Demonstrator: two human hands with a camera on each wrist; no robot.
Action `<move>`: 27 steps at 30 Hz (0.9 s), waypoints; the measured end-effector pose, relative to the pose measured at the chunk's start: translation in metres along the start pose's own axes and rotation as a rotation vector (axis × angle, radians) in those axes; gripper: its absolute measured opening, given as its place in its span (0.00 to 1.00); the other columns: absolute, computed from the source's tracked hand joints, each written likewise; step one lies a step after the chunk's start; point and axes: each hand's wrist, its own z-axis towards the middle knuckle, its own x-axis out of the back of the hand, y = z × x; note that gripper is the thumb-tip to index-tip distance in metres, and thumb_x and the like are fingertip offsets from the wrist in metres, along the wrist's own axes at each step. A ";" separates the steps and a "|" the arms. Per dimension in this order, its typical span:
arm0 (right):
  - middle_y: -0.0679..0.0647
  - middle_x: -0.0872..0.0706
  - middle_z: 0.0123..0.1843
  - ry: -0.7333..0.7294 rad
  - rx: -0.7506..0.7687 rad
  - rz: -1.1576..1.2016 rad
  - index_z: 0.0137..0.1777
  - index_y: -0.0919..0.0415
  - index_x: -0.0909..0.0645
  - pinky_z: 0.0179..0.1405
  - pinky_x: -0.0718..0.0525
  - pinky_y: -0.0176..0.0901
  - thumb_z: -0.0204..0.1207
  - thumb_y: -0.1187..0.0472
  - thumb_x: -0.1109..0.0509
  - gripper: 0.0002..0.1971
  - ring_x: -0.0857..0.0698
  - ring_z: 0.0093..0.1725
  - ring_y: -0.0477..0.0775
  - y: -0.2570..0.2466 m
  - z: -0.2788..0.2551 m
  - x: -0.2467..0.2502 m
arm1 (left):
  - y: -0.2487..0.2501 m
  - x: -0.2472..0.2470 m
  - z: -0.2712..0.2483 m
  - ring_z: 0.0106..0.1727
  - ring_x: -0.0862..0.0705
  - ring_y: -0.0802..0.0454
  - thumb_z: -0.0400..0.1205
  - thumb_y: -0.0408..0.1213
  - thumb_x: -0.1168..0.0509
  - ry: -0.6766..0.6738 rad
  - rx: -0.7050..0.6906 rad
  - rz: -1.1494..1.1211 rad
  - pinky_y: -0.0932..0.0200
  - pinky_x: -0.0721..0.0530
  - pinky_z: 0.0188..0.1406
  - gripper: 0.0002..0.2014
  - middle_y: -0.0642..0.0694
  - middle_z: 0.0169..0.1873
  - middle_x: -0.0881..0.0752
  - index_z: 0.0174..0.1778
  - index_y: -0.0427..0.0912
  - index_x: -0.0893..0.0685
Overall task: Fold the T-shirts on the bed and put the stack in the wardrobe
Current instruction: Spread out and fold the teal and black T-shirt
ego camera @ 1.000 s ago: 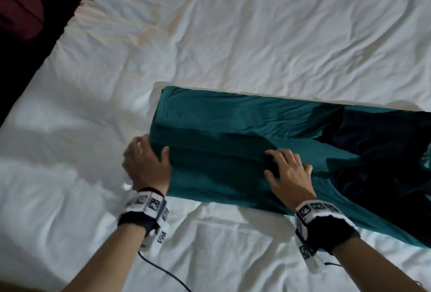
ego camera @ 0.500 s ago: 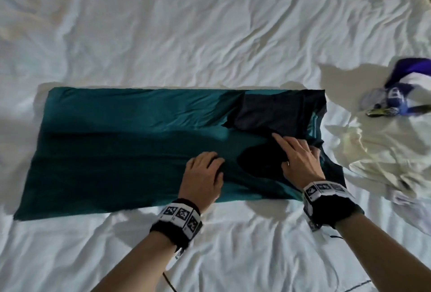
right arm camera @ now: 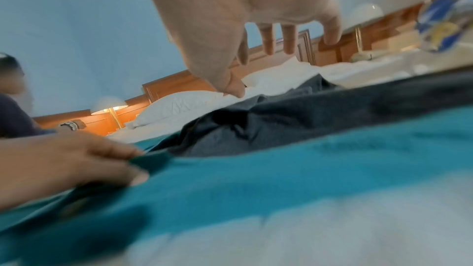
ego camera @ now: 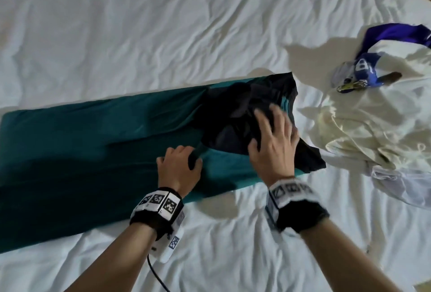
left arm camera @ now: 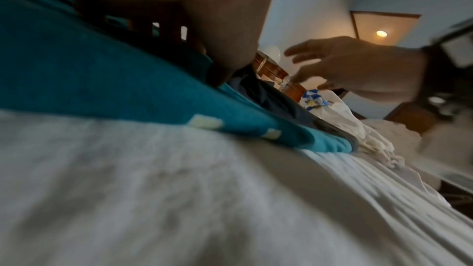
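Your teal T-shirt (ego camera: 98, 152) lies folded into a long band across the left and centre of the head frame, flat on the white bed sheet (ego camera: 163, 23), with its dark navy end (ego camera: 233, 114) bunched at centre right. Your left hand (ego camera: 178, 168) sits at lower centre on the band's near half; in the right wrist view its thumb and fingers (right arm camera: 122, 151) pinch a raised fold of teal cloth between them. Your right hand (ego camera: 272, 145) is just right of it, over the navy end; fingers spread apart and straight. In the head view it looks laid on the cloth, but both wrist views show the right-hand fingers (right arm camera: 289, 37) clear of the fabric, gripping nothing; motion blur keeps contact uncertain. A crumpled cream garment (ego camera: 363, 128) lies at the right of the head frame, close beside the navy end, whether touching you cannot tell. On it, upper right, is a blue and white printed piece (ego camera: 363, 68) with a purple cloth (ego camera: 396, 33) above. The right wrist view shows a wooden headboard (right arm camera: 179, 82), a white pillow (right arm camera: 179, 106) and a lit lamp (right arm camera: 108, 106) at left. Black wrist bands carry square markers (ego camera: 161, 203); a cable (ego camera: 158, 277) hangs from the left one.
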 end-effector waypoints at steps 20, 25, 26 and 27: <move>0.47 0.18 0.52 -0.095 -0.488 0.103 0.51 0.49 0.12 0.55 0.31 0.58 0.74 0.53 0.25 0.07 0.23 0.58 0.59 0.129 -0.040 0.012 | 0.030 -0.013 0.024 0.47 0.15 0.30 0.88 0.47 0.42 0.055 0.031 -0.146 0.45 0.25 0.51 0.17 0.32 0.41 0.11 0.59 0.37 0.17; 0.37 0.14 0.39 0.021 -0.392 0.541 0.41 0.40 0.17 0.41 0.21 0.41 0.71 0.57 0.25 0.08 0.16 0.46 0.45 0.140 -0.048 0.027 | 0.028 -0.015 0.025 0.46 0.15 0.30 0.88 0.46 0.42 0.076 0.064 -0.173 0.46 0.25 0.50 0.15 0.33 0.39 0.11 0.56 0.38 0.16; 0.38 0.13 0.39 -0.022 -0.418 0.586 0.41 0.37 0.19 0.38 0.23 0.38 0.71 0.55 0.28 0.07 0.15 0.44 0.42 0.145 -0.051 0.030 | 0.028 -0.015 0.025 0.46 0.15 0.30 0.88 0.46 0.42 0.071 0.067 -0.175 0.46 0.25 0.51 0.15 0.34 0.39 0.11 0.56 0.38 0.16; 0.39 0.13 0.39 -0.084 -0.457 0.554 0.40 0.35 0.20 0.40 0.23 0.40 0.71 0.53 0.29 0.08 0.15 0.42 0.42 0.152 -0.052 0.031 | 0.027 -0.015 0.025 0.46 0.14 0.31 0.87 0.46 0.41 0.065 0.060 -0.178 0.45 0.24 0.51 0.15 0.34 0.38 0.11 0.55 0.39 0.16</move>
